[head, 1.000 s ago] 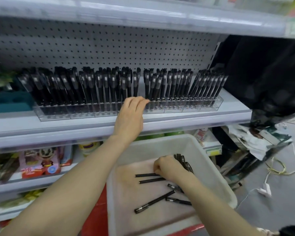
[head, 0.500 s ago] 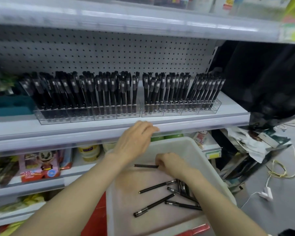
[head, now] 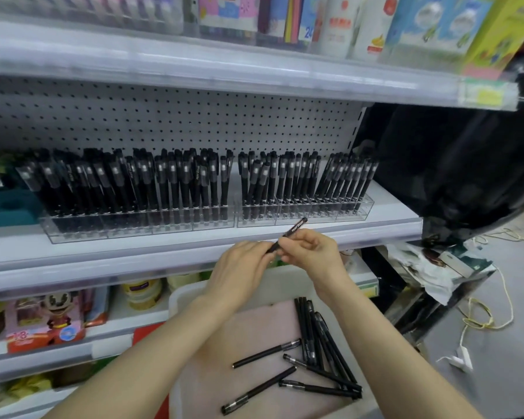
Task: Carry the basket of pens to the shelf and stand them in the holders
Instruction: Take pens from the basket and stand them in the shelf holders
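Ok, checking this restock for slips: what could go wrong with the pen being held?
The holders look nearly full, so pushing the pen in could jam or tip the leaning pens. The left hand and right hand pinch it near the rim of the basket; a slip might drop it outside.

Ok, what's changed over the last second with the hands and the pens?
The left hand came down from the holders to the shelf edge. The right hand rose out of the basket with one pen, and both hands now pinch it in front of the shelf edge. The filled holders and the basket stayed put; other pens still lie loose in the basket.
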